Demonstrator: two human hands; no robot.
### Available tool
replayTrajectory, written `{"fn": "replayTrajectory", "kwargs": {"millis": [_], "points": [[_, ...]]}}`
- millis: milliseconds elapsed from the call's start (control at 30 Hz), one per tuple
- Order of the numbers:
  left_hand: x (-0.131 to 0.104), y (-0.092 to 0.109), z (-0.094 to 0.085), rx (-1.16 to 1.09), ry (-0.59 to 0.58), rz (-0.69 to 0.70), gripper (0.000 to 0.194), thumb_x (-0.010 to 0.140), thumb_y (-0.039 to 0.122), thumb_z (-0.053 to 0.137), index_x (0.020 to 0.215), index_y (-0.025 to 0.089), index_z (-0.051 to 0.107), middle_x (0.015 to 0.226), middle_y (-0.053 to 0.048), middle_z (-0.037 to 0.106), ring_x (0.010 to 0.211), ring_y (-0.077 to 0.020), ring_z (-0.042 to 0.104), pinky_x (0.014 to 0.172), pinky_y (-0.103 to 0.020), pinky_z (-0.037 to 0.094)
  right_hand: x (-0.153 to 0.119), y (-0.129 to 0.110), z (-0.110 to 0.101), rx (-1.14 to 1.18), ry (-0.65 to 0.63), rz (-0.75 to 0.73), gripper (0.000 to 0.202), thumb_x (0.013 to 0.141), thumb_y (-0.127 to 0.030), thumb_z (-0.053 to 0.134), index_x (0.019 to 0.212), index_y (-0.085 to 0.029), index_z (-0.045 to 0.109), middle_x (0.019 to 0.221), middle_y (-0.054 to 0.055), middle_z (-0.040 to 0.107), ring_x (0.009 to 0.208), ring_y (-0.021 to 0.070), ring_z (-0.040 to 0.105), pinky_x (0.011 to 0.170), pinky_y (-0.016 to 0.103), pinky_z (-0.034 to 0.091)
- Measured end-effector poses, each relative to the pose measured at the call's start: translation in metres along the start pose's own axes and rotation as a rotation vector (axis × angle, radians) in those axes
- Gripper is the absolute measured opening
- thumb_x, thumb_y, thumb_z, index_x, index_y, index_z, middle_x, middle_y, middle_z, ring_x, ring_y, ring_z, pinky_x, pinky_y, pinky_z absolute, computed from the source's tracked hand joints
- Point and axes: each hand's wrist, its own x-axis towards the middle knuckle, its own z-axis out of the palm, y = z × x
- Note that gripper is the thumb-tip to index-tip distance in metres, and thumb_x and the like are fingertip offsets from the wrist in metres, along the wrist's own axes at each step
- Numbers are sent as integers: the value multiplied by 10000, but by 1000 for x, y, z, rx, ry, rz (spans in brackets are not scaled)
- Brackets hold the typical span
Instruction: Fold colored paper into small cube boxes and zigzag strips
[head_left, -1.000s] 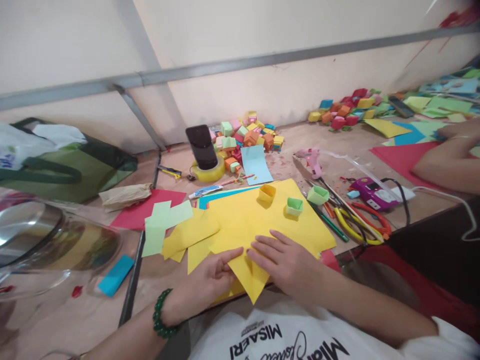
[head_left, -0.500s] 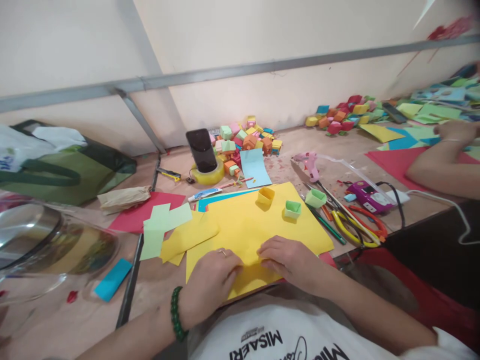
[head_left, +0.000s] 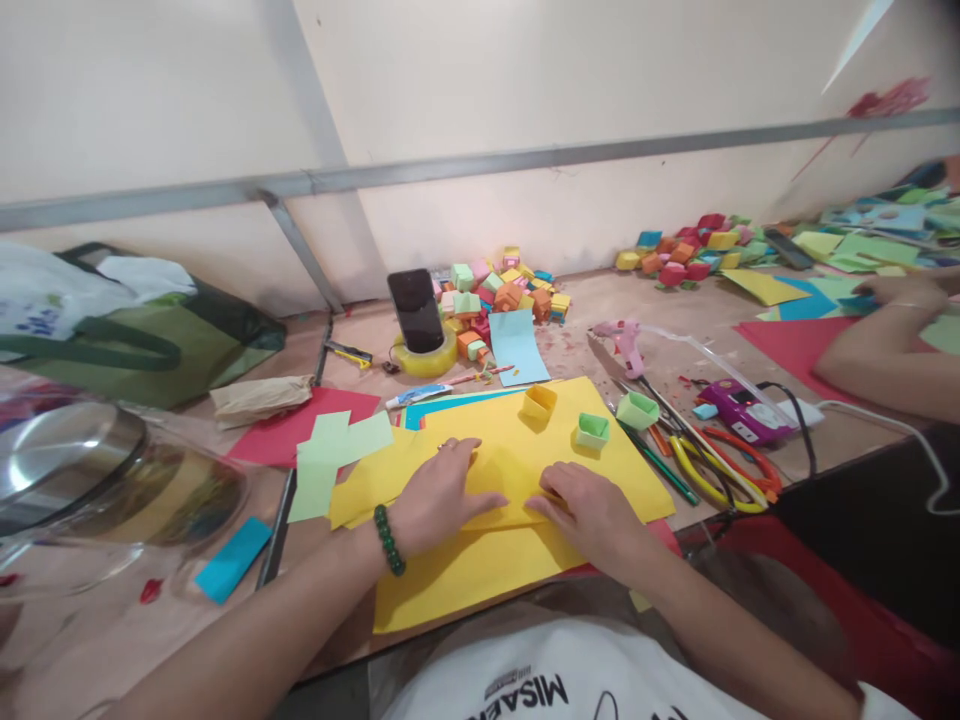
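A yellow paper piece (head_left: 504,490) lies on a larger yellow sheet (head_left: 450,590) in front of me, its near edge making a line between my hands. My left hand (head_left: 446,490), a green bead bracelet at the wrist, rests on the yellow paper with fingers stretched and thumb apart. At the piece's right end, my right hand (head_left: 585,510) has curled fingers and a thumb against the paper. Beyond my hands stand a small yellow paper box (head_left: 538,403) and a green paper box (head_left: 592,431). Another green paper box (head_left: 637,411) is to their right.
A phone (head_left: 417,310) leans in a tape roll (head_left: 427,358) before piled paper boxes (head_left: 506,295). Scissors (head_left: 705,470), a pink glue gun (head_left: 622,342) and a purple device (head_left: 742,410) lie right. A clear jug (head_left: 172,470) stands left. Another person's arm (head_left: 870,350) is far right.
My left hand has opened out of its curled grip and moved up the paper. My right thumb now stretches out. The near edge of the yellow piece shows as a straight line.
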Motion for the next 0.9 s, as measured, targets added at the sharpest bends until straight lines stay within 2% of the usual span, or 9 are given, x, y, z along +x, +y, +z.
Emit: {"fn": "replayTrajectory", "kwargs": {"millis": [100, 267, 367, 467, 567, 633, 733, 800, 900], "points": [[9, 3, -2, -77, -92, -95, 540, 677, 412, 681, 1123, 130, 565, 911, -88, 637, 821, -240, 589, 703, -334, 455, -1, -1, -1, -2, 1, -13, 229, 877, -254, 575, 674, -210, 477, 656, -20, 558, 606, 146, 512, 544, 262, 352], [14, 3, -2, -308, -119, -51, 196, 702, 363, 598, 747, 172, 600, 652, 16, 567, 641, -159, 512, 599, -263, 395, -4, 0, 1, 5, 13, -4, 215, 872, -248, 577, 686, -213, 472, 686, -9, 570, 650, 161, 535, 562, 275, 393], [13, 3, -1, -475, -135, -34, 202, 686, 356, 598, 637, 170, 536, 591, 36, 507, 590, -125, 450, 575, -246, 375, -5, 1, 3, 62, 39, 1, 191, 877, -247, 554, 704, -218, 479, 715, 5, 587, 701, 176, 567, 584, 286, 441], [9, 4, -2, -579, -137, -26, 249, 687, 360, 600, 577, 176, 472, 573, 41, 467, 583, -113, 416, 569, -238, 364, -4, 3, 0, 170, 121, 12, 66, 839, -243, 587, 829, -212, 530, 957, 73, 638, 945, 222, 603, 752, 348, 514], [7, 5, -2, -586, -126, 18, 217, 682, 341, 616, 610, 171, 502, 644, 19, 513, 652, -128, 454, 628, -249, 387, 0, 2, -8, 299, 140, 75, 431, 736, -270, 689, 1126, -197, 522, 1202, 126, 591, 1136, 267, 554, 911, 426, 490], [6, 4, -1, -567, -151, 43, 200, 693, 345, 611, 656, 166, 530, 675, 13, 520, 669, -130, 451, 642, -251, 385, 3, 1, -14, 403, 52, 165, 606, 684, -279, 727, 1236, -205, 490, 1118, 94, 643, 1042, 255, 611, 872, 407, 511], [5, 4, 0, -513, -194, 34, 257, 738, 389, 576, 638, 173, 478, 609, 46, 424, 602, -107, 370, 573, -233, 340, 5, -1, -18, 571, -47, 273, 411, 700, -262, 696, 1098, -215, 604, 884, 20, 692, 831, 196, 655, 762, 320, 532], [4, 5, -1, -477, -187, 22, 307, 745, 422, 582, 627, 180, 435, 598, 62, 369, 587, -99, 331, 546, -222, 315, 4, -2, -17, 671, -23, 292, 253, 722, -262, 662, 969, -212, 649, 863, 10, 699, 803, 177, 653, 719, 277, 529], [2, 7, -3, -470, -202, 4, 358, 705, 443, 636, 621, 184, 404, 604, 71, 346, 583, -89, 310, 520, -208, 289, 3, -2, -15, 751, 7, 273, 202, 739, -275, 635, 929, -213, 663, 895, 13, 709, 813, 174, 658, 684, 251, 526]]}}
